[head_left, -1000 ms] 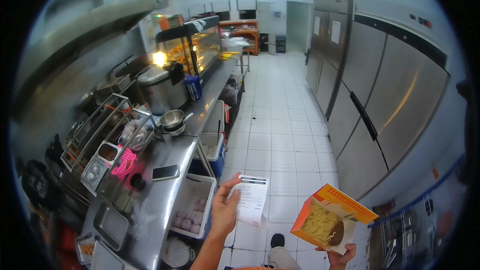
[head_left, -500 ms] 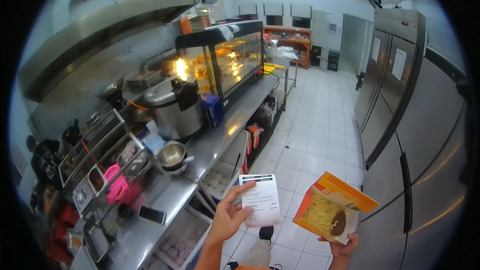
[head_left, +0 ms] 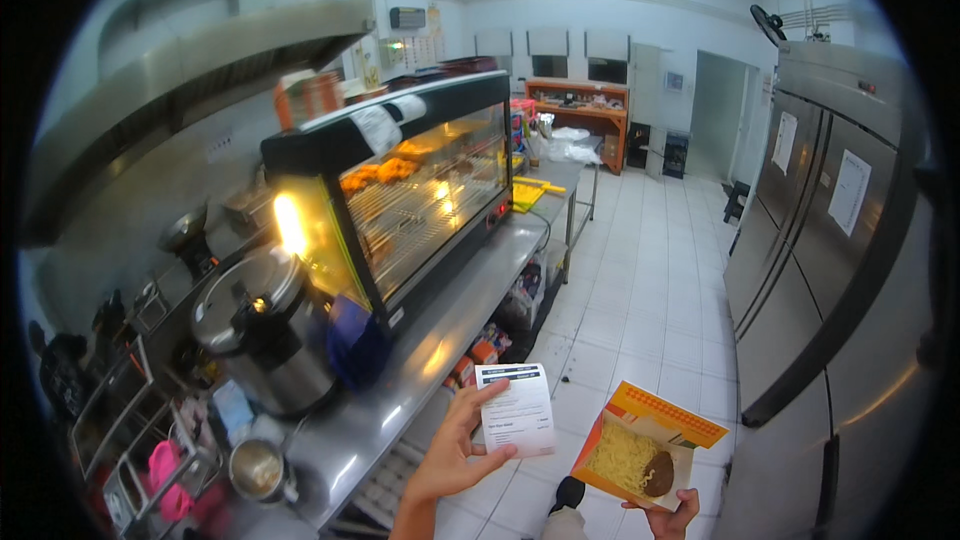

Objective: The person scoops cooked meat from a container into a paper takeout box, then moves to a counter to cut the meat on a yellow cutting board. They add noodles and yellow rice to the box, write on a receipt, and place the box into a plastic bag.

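My left hand (head_left: 455, 445) holds a white printed paper slip (head_left: 518, 412) by its left side, thumb below and fingers above. My right hand (head_left: 668, 515) grips an orange-and-white takeaway box (head_left: 682, 427) from its lower right side, with its lid raised. Inside the box lie yellow noodles (head_left: 615, 460) and a round brown patty (head_left: 658, 475). The slip and the box are held apart, both over the floor in front of me.
Along the left runs a steel counter (head_left: 350, 450) with a glass food warmer (head_left: 420, 195) holding fried food, a large lidded pot (head_left: 265, 340) and a small metal pot (head_left: 257, 468). Steel refrigerators (head_left: 800, 200) line the right. White tiled floor (head_left: 640, 270) stretches between. An orange shelf (head_left: 580, 100) stands far back.
I have moved forward along the counter, so the warmer and pot look nearer and further left. Both hands keep their holds on the slip and the box.
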Tool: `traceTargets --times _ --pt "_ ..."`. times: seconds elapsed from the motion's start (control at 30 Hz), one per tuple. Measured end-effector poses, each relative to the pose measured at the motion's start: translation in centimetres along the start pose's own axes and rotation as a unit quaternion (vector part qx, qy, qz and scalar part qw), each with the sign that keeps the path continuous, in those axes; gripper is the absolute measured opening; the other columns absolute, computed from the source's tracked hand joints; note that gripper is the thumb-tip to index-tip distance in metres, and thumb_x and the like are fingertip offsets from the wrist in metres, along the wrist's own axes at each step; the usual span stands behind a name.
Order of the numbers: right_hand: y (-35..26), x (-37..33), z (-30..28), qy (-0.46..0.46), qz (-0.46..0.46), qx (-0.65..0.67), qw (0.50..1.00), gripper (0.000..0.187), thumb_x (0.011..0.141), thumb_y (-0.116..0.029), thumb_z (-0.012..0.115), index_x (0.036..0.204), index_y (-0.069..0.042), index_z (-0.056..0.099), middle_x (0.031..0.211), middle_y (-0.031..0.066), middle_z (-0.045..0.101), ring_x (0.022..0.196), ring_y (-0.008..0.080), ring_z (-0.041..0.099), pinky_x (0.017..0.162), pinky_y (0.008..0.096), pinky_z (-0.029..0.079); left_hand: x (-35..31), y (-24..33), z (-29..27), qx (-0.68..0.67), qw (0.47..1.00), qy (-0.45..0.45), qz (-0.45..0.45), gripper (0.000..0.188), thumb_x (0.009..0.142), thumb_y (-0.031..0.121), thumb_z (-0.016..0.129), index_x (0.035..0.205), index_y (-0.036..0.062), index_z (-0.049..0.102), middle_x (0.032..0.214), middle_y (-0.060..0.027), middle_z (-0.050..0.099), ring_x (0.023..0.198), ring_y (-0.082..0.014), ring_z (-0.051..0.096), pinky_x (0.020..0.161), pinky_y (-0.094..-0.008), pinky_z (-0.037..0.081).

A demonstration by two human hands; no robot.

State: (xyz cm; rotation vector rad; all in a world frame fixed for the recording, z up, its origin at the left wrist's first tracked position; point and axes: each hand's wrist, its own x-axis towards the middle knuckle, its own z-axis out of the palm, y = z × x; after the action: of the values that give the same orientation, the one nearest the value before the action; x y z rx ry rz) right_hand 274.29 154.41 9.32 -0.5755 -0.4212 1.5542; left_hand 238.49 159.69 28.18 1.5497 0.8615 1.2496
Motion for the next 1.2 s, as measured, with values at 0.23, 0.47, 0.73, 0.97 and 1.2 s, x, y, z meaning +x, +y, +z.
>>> traceTargets --times 0.23,0.47,0.73,0.97,1.2 --pt "-4.8 24.0 -2.1 -0.054 0.031 -0.024 0.998 0.081 0.068 -0.030 0.047 0.142 -0.003 0.032 0.133 0.0206 0.047 0.112 0.0487 0.053 0.074 0.0762 0.046 21.5 -7.5 -2.9 0.051 0.970 0.220 0.087 0.032 0.081 -0.007 0.068 0.112 0.0018 0.066 0.109 -0.0060 0.059 0.104 -0.0157 0.057 0.091 -0.0257 0.045" --pt "-7.1 47.0 1.1 -0.141 0.110 -0.042 0.983 0.079 0.068 -0.031 0.045 0.141 -0.003 0.034 0.133 0.0211 0.049 0.112 0.0500 0.053 0.077 0.0753 0.046 43.3 -5.2 -15.3 0.389 0.771 0.426 0.271 0.042 0.083 0.001 0.068 0.124 0.0057 0.062 0.116 -0.0135 0.059 0.106 -0.0217 0.058 0.090 -0.0305 0.046" --pt "-0.8 67.9 9.3 -0.207 0.199 -0.038 0.957 0.068 0.073 -0.037 0.052 0.132 -0.003 0.048 0.122 0.0205 0.059 0.110 0.0427 0.058 0.080 0.0660 0.050 62.4 -5.5 -28.6 0.590 0.586 0.453 0.320 0.046 0.087 0.010 0.066 0.131 0.0034 0.055 0.122 -0.0183 0.055 0.103 -0.0341 0.061 0.086 -0.0382 0.051" --pt "4.8 83.8 18.2 -0.281 0.308 -0.103 0.903 0.066 0.074 -0.037 0.053 0.129 -0.002 0.050 0.119 0.0205 0.060 0.109 0.0413 0.059 0.080 0.0640 0.050 67.5 -5.4 -29.3 0.638 0.495 0.576 0.131 0.047 0.088 0.036 0.065 0.124 0.0052 0.059 0.108 -0.0129 0.049 0.076 -0.0327 0.066 0.064 -0.0408 0.056" --pt "11.1 94.1 23.2 -0.369 0.372 -0.208 0.826 0.063 0.075 -0.038 0.054 0.127 -0.002 0.052 0.117 0.0204 0.061 0.107 0.0398 0.060 0.080 0.0619 0.051 68.4 -5.4 -28.4 0.759 0.287 0.579 0.084 0.042 0.083 0.037 0.069 0.115 0.0098 0.063 0.115 -0.0106 0.050 0.105 -0.0276 0.050 0.086 -0.0411 0.046"
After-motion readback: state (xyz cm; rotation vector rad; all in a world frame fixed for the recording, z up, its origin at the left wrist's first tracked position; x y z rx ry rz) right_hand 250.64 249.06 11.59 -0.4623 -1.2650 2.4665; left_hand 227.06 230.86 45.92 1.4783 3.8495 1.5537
